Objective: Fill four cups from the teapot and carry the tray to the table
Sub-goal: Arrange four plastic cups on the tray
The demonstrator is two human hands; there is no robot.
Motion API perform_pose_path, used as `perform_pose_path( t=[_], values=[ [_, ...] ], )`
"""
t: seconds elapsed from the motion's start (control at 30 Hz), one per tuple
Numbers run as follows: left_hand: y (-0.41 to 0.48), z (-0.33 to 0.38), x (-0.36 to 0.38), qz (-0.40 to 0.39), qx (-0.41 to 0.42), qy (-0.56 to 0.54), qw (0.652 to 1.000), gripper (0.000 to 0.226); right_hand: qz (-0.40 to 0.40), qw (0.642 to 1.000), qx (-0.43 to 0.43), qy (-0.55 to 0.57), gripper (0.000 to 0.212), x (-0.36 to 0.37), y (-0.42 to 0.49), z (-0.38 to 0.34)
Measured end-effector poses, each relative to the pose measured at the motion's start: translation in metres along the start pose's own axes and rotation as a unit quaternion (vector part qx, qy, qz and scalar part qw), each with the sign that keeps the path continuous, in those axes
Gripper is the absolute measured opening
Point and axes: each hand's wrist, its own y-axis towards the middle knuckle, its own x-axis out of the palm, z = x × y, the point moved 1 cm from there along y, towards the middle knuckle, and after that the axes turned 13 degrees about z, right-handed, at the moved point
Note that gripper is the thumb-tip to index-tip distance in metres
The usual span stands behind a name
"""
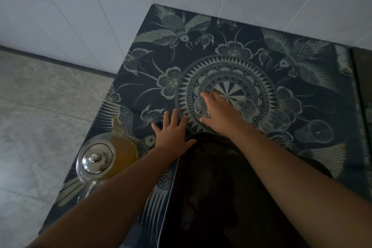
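Small clear glass cup (201, 107) on the cloth just beyond the far rim of the dark rectangular tray (211, 187), gripped between thumb and fingers of right hand (218, 110). Best lifted straight, kept upright, set well inside the tray, leaving room for the others. Left hand (173, 133) flat, fingers spread, resting at the tray's far-left corner; useful for steadying it. Counts: apparently four cups, namely the gripped one, second cup (248, 106) and third cup (281, 120) faint to the right, fourth cup (319, 132) lying on its side; all seemingly empty. One clear glass teapot (104, 157), steel lid, amber tea, left of the tray. One tray. Blue bird-and-flower tablecloth (161, 56) underneath.
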Motion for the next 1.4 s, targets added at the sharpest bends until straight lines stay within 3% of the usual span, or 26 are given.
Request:
perform_pose_path(
  t=[0.67,1.1,1.4],
  values=[
    [-0.012,0.005,0.001,0.0,0.001,0.017,1.0,0.086,0.105,0.99,0.042,0.081,0.079,-0.007,-0.081,0.007],
    [-0.031,-0.001,0.004,0.024,-0.004,0.0,1.0,0.075,0.101,0.99,0.074,0.067,0.081,0.004,-0.149,0.011],
    [-0.028,0.001,0.002,0.021,-0.005,0.004,1.0,0.074,0.095,0.989,0.092,0.063,0.095,0.018,-0.167,0.01]
  ],
)
